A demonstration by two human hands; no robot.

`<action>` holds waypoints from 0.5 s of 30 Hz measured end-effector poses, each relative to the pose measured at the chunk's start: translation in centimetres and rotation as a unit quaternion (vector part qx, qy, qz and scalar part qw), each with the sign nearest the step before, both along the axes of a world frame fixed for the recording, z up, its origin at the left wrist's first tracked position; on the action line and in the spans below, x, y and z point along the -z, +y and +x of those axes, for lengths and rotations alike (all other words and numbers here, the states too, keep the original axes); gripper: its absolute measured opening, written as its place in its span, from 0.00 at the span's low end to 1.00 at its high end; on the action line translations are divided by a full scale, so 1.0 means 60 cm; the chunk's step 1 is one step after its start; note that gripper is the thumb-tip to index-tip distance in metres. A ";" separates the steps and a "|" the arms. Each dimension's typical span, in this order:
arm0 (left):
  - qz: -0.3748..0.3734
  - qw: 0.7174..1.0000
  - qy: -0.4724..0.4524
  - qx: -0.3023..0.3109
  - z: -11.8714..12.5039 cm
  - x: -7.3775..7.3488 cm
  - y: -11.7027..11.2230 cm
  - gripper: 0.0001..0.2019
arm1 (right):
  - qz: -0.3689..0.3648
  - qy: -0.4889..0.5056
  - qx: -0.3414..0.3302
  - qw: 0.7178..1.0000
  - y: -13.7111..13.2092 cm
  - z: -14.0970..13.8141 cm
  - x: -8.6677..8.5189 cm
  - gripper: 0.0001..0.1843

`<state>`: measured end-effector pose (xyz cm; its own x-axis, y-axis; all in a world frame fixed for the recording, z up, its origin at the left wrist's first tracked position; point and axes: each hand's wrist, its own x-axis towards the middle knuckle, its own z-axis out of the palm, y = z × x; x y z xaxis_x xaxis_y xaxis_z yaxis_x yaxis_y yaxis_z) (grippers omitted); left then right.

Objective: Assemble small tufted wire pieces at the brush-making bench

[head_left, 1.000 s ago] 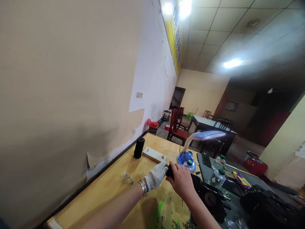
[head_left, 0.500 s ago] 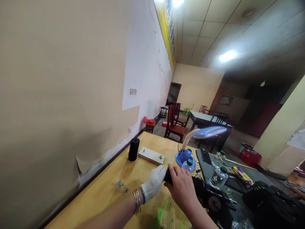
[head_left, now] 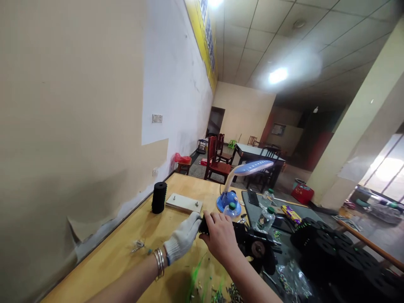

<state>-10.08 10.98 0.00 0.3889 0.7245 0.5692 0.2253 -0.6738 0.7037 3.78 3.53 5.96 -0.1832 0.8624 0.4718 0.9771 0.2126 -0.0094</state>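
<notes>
On ridged black piece: knit-gloved left hand, bare right hand.

**Black piece in hand before a blue lamp**

From here I see both hands on the near side of the lamp, above a wooden table. The bare right hand wraps over the black piece; the white-gloved left hand meets its left end. Left of the lamp lies a white board, and farther left an upright black roll. A green-capped bottle stands just before the lamp, a dark phone to its right.
</notes>
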 end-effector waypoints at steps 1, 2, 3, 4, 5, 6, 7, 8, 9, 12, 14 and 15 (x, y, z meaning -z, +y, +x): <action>0.011 1.000 -0.002 0.010 0.001 0.002 0.004 0.16 | 0.001 -0.001 0.001 1.000 0.000 -0.001 0.001 0.37; 0.020 1.000 -0.003 0.016 0.002 0.004 0.010 0.17 | 0.002 -0.002 0.003 1.000 0.000 -0.001 0.001 0.37; 0.028 0.999 -0.002 0.017 0.002 0.007 0.016 0.18 | 0.003 -0.004 0.004 1.000 0.000 -0.001 0.002 0.37; 0.036 0.999 0.000 0.015 0.002 0.010 0.022 0.18 | 0.004 -0.005 0.004 1.000 0.000 -0.002 0.003 0.37; 0.043 0.999 0.003 0.013 0.002 0.014 0.026 0.18 | 0.007 -0.007 0.005 1.000 0.000 -0.002 0.004 0.37; 0.051 0.999 0.005 0.010 0.001 0.018 0.030 0.18 | 0.010 -0.009 0.005 1.000 0.000 -0.002 0.005 0.36; 0.058 0.998 0.006 0.007 0.000 0.021 0.032 0.17 | 0.014 -0.009 0.005 1.000 0.000 -0.001 0.005 0.35; 0.065 0.998 0.007 0.003 0.000 0.025 0.032 0.17 | 0.016 -0.008 0.004 1.000 0.000 -0.001 0.005 0.35; 0.070 0.998 0.007 -0.001 0.000 0.027 0.032 0.17 | 0.016 -0.007 0.003 1.000 0.001 -0.001 0.005 0.34; 0.084 0.996 0.010 -0.013 0.001 0.032 0.032 0.19 | 0.008 -0.003 0.001 1.000 0.000 0.000 0.002 0.32; 0.098 0.995 0.017 -0.022 0.002 0.033 0.035 0.20 | 0.004 -0.005 0.000 1.000 0.000 0.000 0.000 0.33; 0.107 0.994 0.023 -0.026 0.002 0.033 0.038 0.20 | 0.002 -0.007 -0.002 1.000 0.000 0.001 -0.001 0.33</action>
<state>-9.99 13.27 -1.99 0.3825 0.6084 0.6954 0.2924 -0.7937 0.5335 3.81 3.53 6.05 -0.1933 0.8596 0.4729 0.9762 0.2168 0.0050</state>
